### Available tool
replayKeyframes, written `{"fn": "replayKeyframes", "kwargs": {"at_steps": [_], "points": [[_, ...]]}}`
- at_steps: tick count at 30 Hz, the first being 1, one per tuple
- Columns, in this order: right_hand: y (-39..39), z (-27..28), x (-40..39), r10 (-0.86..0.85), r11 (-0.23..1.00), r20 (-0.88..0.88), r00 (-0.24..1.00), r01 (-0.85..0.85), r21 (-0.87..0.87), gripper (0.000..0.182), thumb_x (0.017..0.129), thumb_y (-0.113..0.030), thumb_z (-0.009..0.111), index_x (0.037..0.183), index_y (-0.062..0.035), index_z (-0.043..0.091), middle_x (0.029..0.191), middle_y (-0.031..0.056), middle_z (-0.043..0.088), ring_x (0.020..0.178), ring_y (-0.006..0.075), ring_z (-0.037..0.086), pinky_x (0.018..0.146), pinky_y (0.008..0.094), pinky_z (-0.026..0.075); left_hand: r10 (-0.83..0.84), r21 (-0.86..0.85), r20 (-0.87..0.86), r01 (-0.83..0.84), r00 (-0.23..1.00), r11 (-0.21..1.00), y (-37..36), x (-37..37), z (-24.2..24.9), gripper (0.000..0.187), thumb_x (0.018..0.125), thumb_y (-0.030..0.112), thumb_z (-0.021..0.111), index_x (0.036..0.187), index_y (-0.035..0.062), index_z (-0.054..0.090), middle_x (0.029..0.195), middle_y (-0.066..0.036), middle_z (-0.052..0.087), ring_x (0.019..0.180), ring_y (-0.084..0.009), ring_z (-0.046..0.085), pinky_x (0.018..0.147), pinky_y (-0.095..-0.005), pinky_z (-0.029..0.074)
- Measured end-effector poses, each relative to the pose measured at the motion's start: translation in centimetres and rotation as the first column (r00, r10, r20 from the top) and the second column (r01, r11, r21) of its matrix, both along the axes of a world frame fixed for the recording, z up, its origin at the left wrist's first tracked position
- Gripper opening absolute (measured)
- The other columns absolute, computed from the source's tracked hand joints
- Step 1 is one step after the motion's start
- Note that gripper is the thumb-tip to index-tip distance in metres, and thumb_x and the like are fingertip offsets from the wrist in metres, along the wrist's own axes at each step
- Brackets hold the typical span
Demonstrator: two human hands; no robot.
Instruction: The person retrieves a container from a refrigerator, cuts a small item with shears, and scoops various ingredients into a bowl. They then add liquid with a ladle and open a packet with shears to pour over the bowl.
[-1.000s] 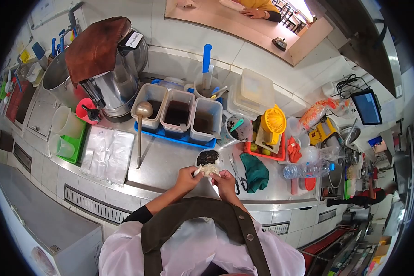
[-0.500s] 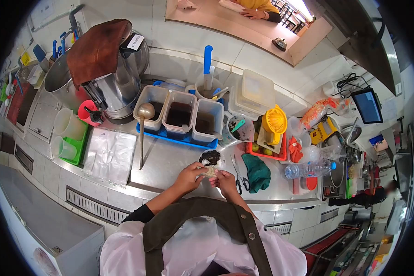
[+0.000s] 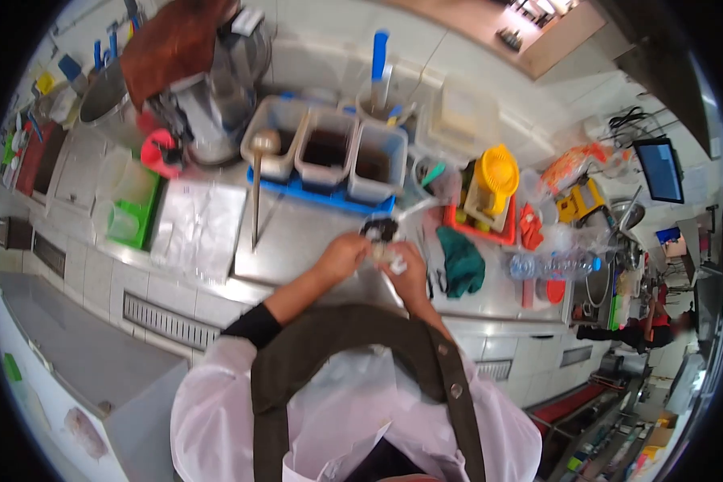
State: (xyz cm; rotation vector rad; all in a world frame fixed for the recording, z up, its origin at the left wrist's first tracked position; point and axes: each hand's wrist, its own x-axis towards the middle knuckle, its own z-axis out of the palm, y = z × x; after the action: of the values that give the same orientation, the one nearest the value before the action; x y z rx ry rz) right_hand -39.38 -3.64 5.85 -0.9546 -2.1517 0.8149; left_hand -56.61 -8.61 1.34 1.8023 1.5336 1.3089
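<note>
Your left hand [image 3: 345, 255] and right hand [image 3: 410, 273] meet at the counter's [image 3: 297, 247] near side, just below the dark heap [image 3: 379, 229]. The pale wad [image 3: 389, 259] lies between them — gripped in the right fingers; blur hides whether the left grips it too — with the green cloth [image 3: 461, 267] to the right.

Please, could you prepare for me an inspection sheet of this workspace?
Surface: steel counter; three plastic tubs stand on a blue tray.
Job's things: small pale item between the hands; dark heap just beyond.
Clutter: green cloth, lying plastic bottle, ladle at the left tub.
Hands: left hand and right hand both appear to pinch the pale item; blurred.
Cables: black cable, bunched beside a monitor.
Surroundings: tiled wall behind; another person far right.
</note>
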Motion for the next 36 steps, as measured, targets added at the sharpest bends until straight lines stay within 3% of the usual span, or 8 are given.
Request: {"fn": "replayKeyframes", "kwargs": {"at_steps": [4, 8, 12, 18, 24, 27, 33, 36], "points": [[0.3, -1.4, -0.5, 0.032, 0.999, 0.023, 0.999, -0.032, 0.003, 0.018, 0.067, -0.002, 0.072, 0.08, -0.001, 0.06, 0.083, 0.0127, 0.059, 0.077, 0.0273, 0.058, 0.068, 0.0338, 0.047, 0.0, -0.074, 0.072, 0.005, 0.997, 0.997, 0.7, -0.9, 2.5, 0.007, 0.069, 0.002, 0.062, 0.075, 0.0046, 0.06, 0.072, -0.014, 0.058, 0.071, -0.0325, 0.057, 0.065, -0.0398, 0.046], [0.7, 0.1, -1.1, 0.012, 0.991, 0.022, 1.0, -0.009, -0.134, 0.012, 0.073, -0.002, 0.067, 0.083, 0.0006, 0.061, 0.08, 0.0134, 0.06, 0.07, 0.0266, 0.059, 0.064, 0.0326, 0.048, -0.108, -0.091, 0.08, 0.115, 0.991, 0.989, 1.6, -2.3, 2.9, 0.008, 0.072, 0.004, 0.063, 0.081, 0.0028, 0.064, 0.076, -0.013, 0.061, 0.072, -0.0309, 0.059, 0.065, -0.0372, 0.047], [1.4, 0.1, -1.2, 0.136, 0.986, 0.054, 0.989, -0.14, 0.09, 0.015, 0.076, -0.005, 0.065, 0.09, 0.0006, 0.062, 0.079, 0.0145, 0.061, 0.066, 0.0257, 0.06, 0.06, 0.0313, 0.047, -0.147, -0.08, 0.03, 0.149, 0.989, 0.986, 2.2, -2.6, 2.6, 0.009, 0.073, 0.005, 0.063, 0.081, 0.0028, 0.066, 0.076, -0.014, 0.063, 0.072, -0.0312, 0.06, 0.065, -0.0374, 0.047], [2.4, -1.3, -0.7, 0.043, 0.97, 0.113, 0.993, -0.015, -0.241, 0.011, 0.078, -0.007, 0.063, 0.085, 0.0011, 0.06, 0.069, 0.0131, 0.061, 0.061, 0.0204, 0.059, 0.056, 0.0294, 0.045, -0.132, -0.089, 0.018, 0.133, 0.991, 0.987, 2.7, -2.2, 2.6, 0.01, 0.072, 0.006, 0.064, 0.081, 0.0034, 0.066, 0.076, -0.014, 0.063, 0.073, -0.0311, 0.061, 0.066, -0.0374, 0.048], [2.2, -0.5, -1.2, 0.061, 0.943, 0.163, 0.985, -0.003, -0.333, 0.013, 0.077, -0.008, 0.067, 0.076, 0.0008, 0.058, 0.062, 0.0087, 0.057, 0.053, 0.0127, 0.05, 0.051, 0.0266, 0.04, -0.142, -0.108, -0.014, 0.14, 0.99, 0.984, 3.9, -2.2, 2.7, 0.008, 0.069, 0.006, 0.067, 0.076, 0.0041, 0.065, 0.075, -0.011, 0.063, 0.072, -0.0301, 0.06, 0.066, -0.0378, 0.047], [2.4, -1.4, -0.9, 0.056, 0.948, 0.163, 0.985, -0.002, -0.318, 0.018, 0.074, -0.011, 0.07, 0.072, 0.0006, 0.056, 0.059, 0.0082, 0.053, 0.051, 0.0144, 0.046, 0.049, 0.0279, 0.039, -0.169, -0.026, -0.033, 0.169, 0.985, 0.985, 3.9, -2.1, 2.1, 0.009, 0.068, 0.006, 0.067, 0.076, 0.0053, 0.065, 0.076, -0.01, 0.063, 0.072, -0.0294, 0.059, 0.067, -0.0378, 0.046], [3.1, -1.1, -1.1, 0.127, 0.991, 0.326, 0.937, -0.134, -0.001, 0.017, 0.074, -0.011, 0.068, 0.071, 0.001, 0.057, 0.063, 0.0144, 0.056, 0.053, 0.0264, 0.053, 0.051, 0.0325, 0.041, -0.254, -0.052, 0.022, 0.255, 0.967, 0.966, 3.9, -2.0, 1.7, 0.017, 0.066, 0.008, 0.07, 0.082, 0.0056, 0.064, 0.079, -0.009, 0.063, 0.077, -0.0288, 0.059, 0.069, -0.0372, 0.046], [2.5, -0.4, -1.3, 0.088, 0.988, 0.227, 0.97, -0.056, -0.145, 0.014, 0.074, -0.008, 0.066, 0.07, 0.0017, 0.057, 0.067, 0.0164, 0.059, 0.056, 0.0301, 0.055, 0.052, 0.0336, 0.043, -0.049, -0.088, -0.022, 0.047, 0.999, 0.995, 2.5, -2.3, 3.2, 0.031, 0.063, 0.013, 0.073, 0.091, 0.0064, 0.062, 0.082, -0.009, 0.062, 0.081, -0.0288, 0.059, 0.071, -0.0377, 0.046]]}}
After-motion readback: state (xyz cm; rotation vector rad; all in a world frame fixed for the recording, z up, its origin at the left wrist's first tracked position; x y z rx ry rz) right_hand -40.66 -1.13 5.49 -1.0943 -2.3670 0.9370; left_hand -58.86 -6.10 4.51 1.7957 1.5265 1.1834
